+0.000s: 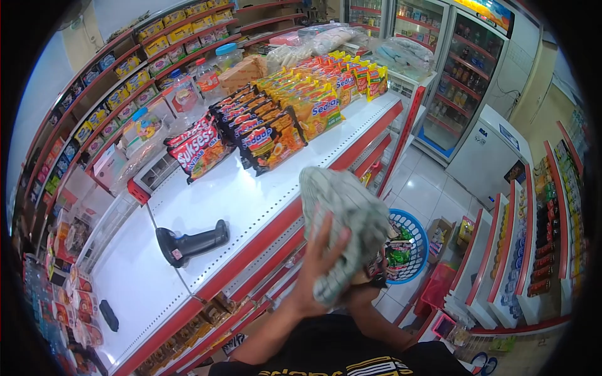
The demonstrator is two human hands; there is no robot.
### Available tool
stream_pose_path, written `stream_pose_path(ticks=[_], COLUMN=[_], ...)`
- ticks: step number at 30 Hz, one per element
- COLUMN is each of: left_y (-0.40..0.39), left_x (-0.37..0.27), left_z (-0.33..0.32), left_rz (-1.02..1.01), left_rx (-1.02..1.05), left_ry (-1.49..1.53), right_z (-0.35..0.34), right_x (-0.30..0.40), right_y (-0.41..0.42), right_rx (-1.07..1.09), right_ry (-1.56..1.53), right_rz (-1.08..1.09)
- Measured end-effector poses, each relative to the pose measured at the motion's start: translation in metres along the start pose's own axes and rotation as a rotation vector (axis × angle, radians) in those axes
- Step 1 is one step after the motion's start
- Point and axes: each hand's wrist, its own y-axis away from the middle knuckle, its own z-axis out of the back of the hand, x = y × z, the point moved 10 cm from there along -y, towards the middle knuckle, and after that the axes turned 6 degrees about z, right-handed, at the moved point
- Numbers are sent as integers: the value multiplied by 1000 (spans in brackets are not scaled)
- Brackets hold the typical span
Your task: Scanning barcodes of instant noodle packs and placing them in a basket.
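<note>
A grey-green striped cloth is bunched up in front of me, beyond the edge of the white shelf top. My left hand grips it, fingers spread over its near side. Below the cloth, my right hand is partly hidden and holds a dark packet, of which only an edge shows. To the left, a black handheld barcode scanner lies on the white shelf. Rows of instant noodle packets stand at its far side: black ones, yellow ones and a pink-and-black one.
A blue plastic basket holding packets stands on the tiled floor at right. Stocked shelves rise beyond it. A white chest freezer and glass-door fridges line the back. Plastic jars and cup noodles sit at left.
</note>
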Motion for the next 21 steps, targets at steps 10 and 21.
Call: stream_pose_path(ticks=[10,21], left_y=[62,145], left_x=[-13,-21], left_z=[33,320], left_rz=[-97,129], left_rx=[152,-830], left_ry=[-192,-504], right_z=[-55,-87], right_x=[-43,-85], right_y=[34,61], right_rx=[-17,4], right_ry=[-76,-161], right_rz=[-54,-171])
